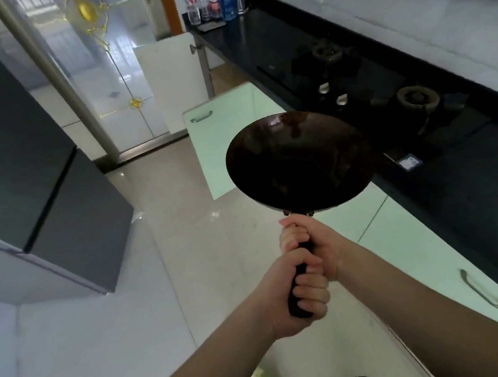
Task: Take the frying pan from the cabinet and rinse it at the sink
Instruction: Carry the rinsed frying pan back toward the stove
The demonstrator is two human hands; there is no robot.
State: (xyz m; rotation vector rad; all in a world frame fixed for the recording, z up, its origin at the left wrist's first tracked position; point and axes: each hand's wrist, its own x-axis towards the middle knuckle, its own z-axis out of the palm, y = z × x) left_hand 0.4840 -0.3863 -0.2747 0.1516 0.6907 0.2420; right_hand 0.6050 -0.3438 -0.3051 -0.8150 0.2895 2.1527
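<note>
Beside dark counter (467, 173), both hands grip frying pan (298, 161) handle

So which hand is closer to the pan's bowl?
Right. The right hand grips the handle's top, just below the bowl of the pan. The left hand grips lower down, at the handle's end, farther from the bowl.

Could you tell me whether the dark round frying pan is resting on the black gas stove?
No, both hands, left hand and right hand, hold the dark round frying pan in the air.
</note>
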